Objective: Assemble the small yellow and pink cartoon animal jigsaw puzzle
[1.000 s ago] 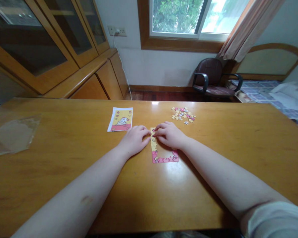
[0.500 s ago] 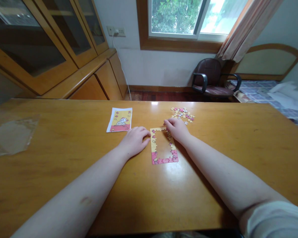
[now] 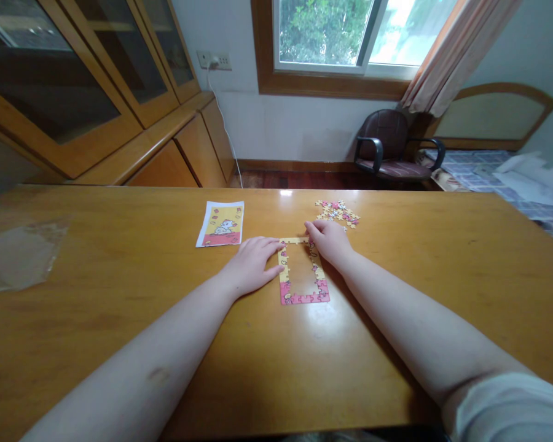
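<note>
A jigsaw puzzle border (image 3: 305, 299), yellow at the far end and pink at the near end, lies flat with bare table inside it. My left hand (image 3: 257, 264) rests at its left side, thumb and fingers apart, fingertips on that edge. Over the far right corner is my right hand (image 3: 329, 241), its fingers bent and drawn together. Whatever they pinch is hidden, and the hand covers part of the border. Just beyond it lies a heap of loose puzzle pieces (image 3: 336, 212), yellow, pink and white.
A printed picture sheet (image 3: 222, 225) with a white animal lies left of the border. A clear plastic bag (image 3: 23, 255) is at the table's left. Beyond the wooden table (image 3: 267, 368) stand a cabinet (image 3: 161, 141), an armchair (image 3: 387, 144) and a bed (image 3: 479, 172).
My left hand has moved slightly right, its fingers spreading and coming onto the border's left edge. My right hand stays at the far right corner, nearly unmoved.
</note>
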A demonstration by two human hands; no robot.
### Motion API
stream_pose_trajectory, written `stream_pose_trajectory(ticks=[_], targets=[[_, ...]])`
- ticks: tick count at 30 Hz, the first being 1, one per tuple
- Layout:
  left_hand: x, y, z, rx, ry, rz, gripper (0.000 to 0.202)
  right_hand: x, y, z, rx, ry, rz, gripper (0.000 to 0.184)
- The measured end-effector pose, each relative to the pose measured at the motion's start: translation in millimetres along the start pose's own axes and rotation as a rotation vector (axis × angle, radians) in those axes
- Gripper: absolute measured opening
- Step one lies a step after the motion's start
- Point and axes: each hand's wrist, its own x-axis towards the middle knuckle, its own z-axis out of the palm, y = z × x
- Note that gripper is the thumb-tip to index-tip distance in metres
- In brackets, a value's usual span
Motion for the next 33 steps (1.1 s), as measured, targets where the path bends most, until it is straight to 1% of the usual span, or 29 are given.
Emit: stream_pose_trajectory(ticks=[3, 8, 10, 12, 14, 16, 18, 20, 21, 23, 24, 26, 29, 31, 33], targets=[[0, 1, -1.0, -0.001, -0.008, 0.005, 0.047, 1, 0, -1, 0.026, 0.022, 0.002, 0.039], [-1, 0, -1.4, 0.000, -0.022, 0.031, 0.053, 1, 4, 4, -0.007, 0.001, 0.003, 0.039], [-1, 0, -1.1, 0.007, -0.026, 0.032, 0.053, 1, 5, 5, 0.005, 0.018, -0.006, 0.038], [-1, 1, -1.4, 0.015, -0.035, 0.029, 0.052, 0, 3, 2, 0.042, 0.046, -0.033, 0.035], [-1, 2, -2.3, 0.017, -0.044, 0.014, 0.053, 0, -3, -9, 0.075, 0.055, -0.091, 0.029], [-1, 4, -3.6, 0.016, -0.066, -0.007, 0.056, -2, -12, -28, 0.065, 0.021, -0.177, 0.022], [-2, 5, -4.2, 0.014, -0.111, -0.018, 0.064, -7, -20, -49, -0.005, -0.084, -0.272, 0.029], [-4, 3, -3.7, 0.016, -0.161, -0.010, 0.073, -18, -24, -65, -0.133, -0.207, -0.312, 0.036], [-4, 2, -3.1, 0.019, -0.178, -0.009, 0.077, -26, -23, -69, -0.219, -0.266, -0.327, 0.040], [-6, 0, -1.7, 0.034, -0.211, -0.020, 0.082, -47, -17, -71, -0.380, -0.336, -0.342, 0.045], [-6, -1, -1.1, 0.044, -0.223, -0.025, 0.084, -59, -13, -69, -0.429, -0.351, -0.368, 0.043], [-7, -2, -0.3, 0.063, -0.241, -0.024, 0.088, -82, -4, -63, -0.440, -0.342, -0.463, 0.034], [-6, -2, -0.5, 0.092, -0.259, -0.010, 0.091, -104, 6, -55, -0.396, -0.300, -0.550, 0.032], [-5, -1, -1.4, 0.107, -0.279, -0.011, 0.091, -109, 10, -53, -0.369, -0.279, -0.577, 0.032], [-5, 0, -2.3, 0.117, -0.293, -0.017, 0.091, -108, 12, -52, -0.345, -0.273, -0.586, 0.032]])
